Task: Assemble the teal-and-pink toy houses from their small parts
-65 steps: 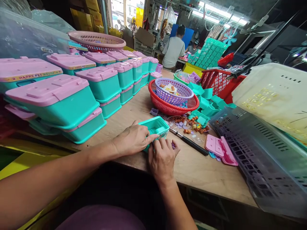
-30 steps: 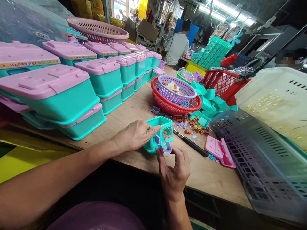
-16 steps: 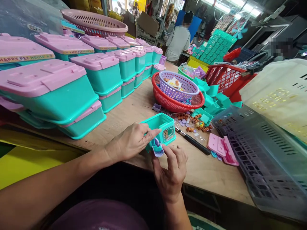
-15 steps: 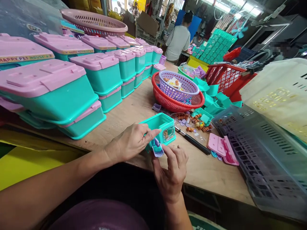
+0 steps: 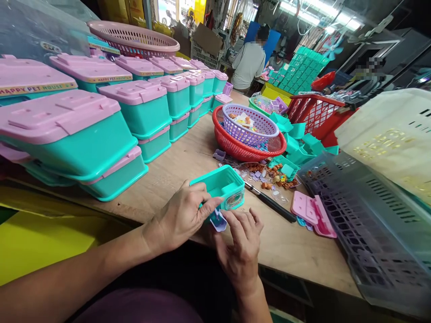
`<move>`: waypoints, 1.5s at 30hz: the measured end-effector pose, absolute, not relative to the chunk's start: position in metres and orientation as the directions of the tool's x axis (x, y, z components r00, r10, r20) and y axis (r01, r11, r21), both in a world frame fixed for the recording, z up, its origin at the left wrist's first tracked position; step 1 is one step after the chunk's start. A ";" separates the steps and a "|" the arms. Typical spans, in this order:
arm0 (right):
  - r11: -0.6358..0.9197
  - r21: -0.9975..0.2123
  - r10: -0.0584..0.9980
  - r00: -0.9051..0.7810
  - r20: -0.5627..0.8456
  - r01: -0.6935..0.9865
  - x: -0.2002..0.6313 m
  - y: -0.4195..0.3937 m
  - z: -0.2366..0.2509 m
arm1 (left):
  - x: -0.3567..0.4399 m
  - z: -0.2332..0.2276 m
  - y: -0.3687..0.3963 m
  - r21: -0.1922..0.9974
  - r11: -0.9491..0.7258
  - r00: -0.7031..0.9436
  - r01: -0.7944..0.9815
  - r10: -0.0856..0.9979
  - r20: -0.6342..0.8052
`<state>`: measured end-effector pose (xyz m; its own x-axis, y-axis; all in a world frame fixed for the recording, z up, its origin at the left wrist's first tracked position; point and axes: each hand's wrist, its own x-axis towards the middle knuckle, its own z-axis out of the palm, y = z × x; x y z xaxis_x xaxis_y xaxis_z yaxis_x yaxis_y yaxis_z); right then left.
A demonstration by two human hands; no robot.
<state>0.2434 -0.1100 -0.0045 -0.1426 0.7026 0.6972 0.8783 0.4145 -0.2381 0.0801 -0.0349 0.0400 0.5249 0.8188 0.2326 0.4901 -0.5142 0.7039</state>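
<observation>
A small open teal box (image 5: 218,183) stands on the wooden table (image 5: 188,154) in front of me, with a round picture sticker on its short end. My left hand (image 5: 178,215) is closed on the box's near side, its thumb reaching down toward a small purple plastic piece (image 5: 219,221). That piece lies against the near wall of the box. Thumb and fingers of my right hand (image 5: 239,240) pinch it from the right. How the piece joins the box is hidden by my fingers.
Teal boxes with pink lids (image 5: 134,92) are stacked at left. A purple basket (image 5: 251,128) sits in a red basket (image 5: 242,151), near loose small parts (image 5: 269,172). A black-handled tool (image 5: 276,207), a pink lid (image 5: 311,213) and a grey crate (image 5: 377,229) are at right.
The purple piece and both hands have come slightly down and left, and the box has turned a little. The whole view has also shifted slightly.
</observation>
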 end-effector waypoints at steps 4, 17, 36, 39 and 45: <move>0.353 -0.252 0.695 -0.072 0.716 0.901 0.238 -0.109 -0.015 | 0.078 0.038 -0.036 0.672 -0.549 0.536 0.498 0.803 0.259; 0.346 -0.223 0.649 -0.061 0.759 0.911 0.230 -0.101 -0.009 | 0.068 0.040 -0.036 0.737 -0.499 0.493 0.455 0.831 0.257; 0.400 -0.351 0.670 -0.009 0.743 0.847 0.239 -0.094 -0.011 | 0.064 0.044 -0.031 0.733 -0.504 0.555 0.457 0.806 0.208; 0.377 -0.344 0.680 -0.005 0.733 0.860 0.244 -0.098 -0.015 | 0.068 0.046 -0.034 0.709 -0.505 0.549 0.492 0.812 0.198; 0.350 -0.357 0.692 0.018 0.722 0.866 0.246 -0.104 -0.018 | 0.075 0.048 -0.037 0.647 -0.533 0.570 0.545 0.802 0.181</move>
<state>0.2464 -0.1040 -0.0178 0.0179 0.6919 0.7218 0.8663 0.3497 -0.3567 0.0753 -0.0366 0.0482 0.5697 0.8017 0.1808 0.5453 -0.5334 0.6466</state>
